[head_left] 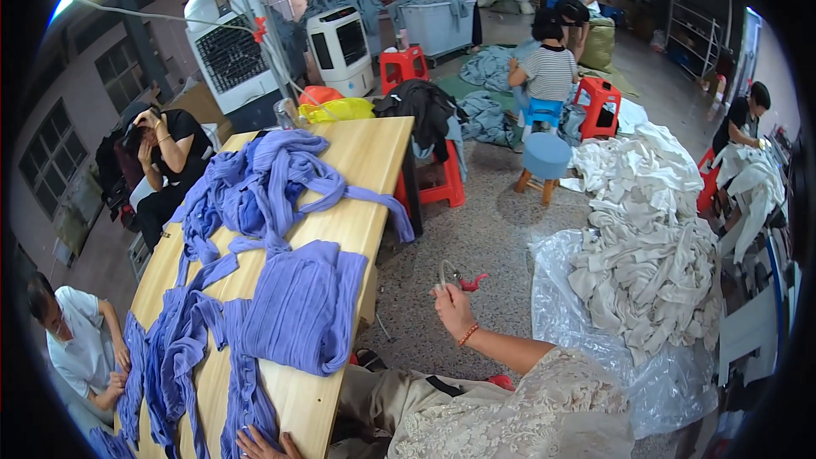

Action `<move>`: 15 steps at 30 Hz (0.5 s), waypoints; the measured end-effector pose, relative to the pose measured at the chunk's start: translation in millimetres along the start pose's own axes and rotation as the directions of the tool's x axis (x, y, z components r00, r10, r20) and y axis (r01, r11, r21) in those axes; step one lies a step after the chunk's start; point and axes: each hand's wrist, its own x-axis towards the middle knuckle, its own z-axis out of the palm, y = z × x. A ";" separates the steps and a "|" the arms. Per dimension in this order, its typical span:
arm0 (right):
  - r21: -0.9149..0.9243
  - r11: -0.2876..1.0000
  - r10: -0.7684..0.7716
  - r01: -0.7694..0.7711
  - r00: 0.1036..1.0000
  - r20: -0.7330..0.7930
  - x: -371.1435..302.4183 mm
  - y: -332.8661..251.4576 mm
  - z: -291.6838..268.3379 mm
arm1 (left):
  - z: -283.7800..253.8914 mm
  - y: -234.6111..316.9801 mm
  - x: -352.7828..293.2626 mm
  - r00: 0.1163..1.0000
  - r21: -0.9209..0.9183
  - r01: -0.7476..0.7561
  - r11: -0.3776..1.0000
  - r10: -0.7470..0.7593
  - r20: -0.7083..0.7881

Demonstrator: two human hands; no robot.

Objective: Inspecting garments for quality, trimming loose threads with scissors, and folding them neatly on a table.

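Observation:
At the lower edge my left hand (265,444) lies flat with fingers spread, on the wooden table (297,408) beside a hanging strip of purple knit cloth (246,408). My right hand (455,310) is raised over the floor right of the table, closed around a thin, clear, curved tube with a red end piece (473,281); its exact kind cannot be made out. Near the table's right edge lies a folded purple ribbed knit garment (302,306). Farther back, a loose heap of purple knit garments (255,178) has one sleeve hanging over the edge.
A large pile of off-white garments (650,255) lies on clear plastic sheeting (557,289) at right. A blue-topped stool (546,157) and red stools (446,178) stand beyond. A person in white (85,331) handles purple cloth at the table's left; several others work farther back.

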 end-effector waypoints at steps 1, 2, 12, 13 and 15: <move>0.043 0.998 -0.042 0.041 0.999 0.017 -4.0 -11.0 0.1 | -0.7 2.8 -2.9 0.994 -0.041 -0.039 0.998 0.035 -0.107; 0.085 0.993 -0.085 0.082 0.996 0.032 -7.3 -22.0 -0.2 | 5.7 2.2 -5.0 0.993 -0.045 -0.055 0.998 0.050 -0.106; 0.382 0.840 -0.516 0.386 0.787 0.338 -78.5 -170.3 8.4 | -43.1 126.1 -7.1 0.769 -0.884 0.416 -0.214 0.602 0.216; 0.409 0.736 -0.674 0.540 0.642 0.366 -79.9 -173.2 8.3 | -47.1 143.3 2.6 0.621 -0.704 0.614 -0.357 0.769 0.152; 0.448 0.510 -0.848 0.734 0.341 0.407 -80.3 -175.6 10.6 | -88.3 186.6 8.6 0.528 -0.549 0.714 -0.434 0.849 0.014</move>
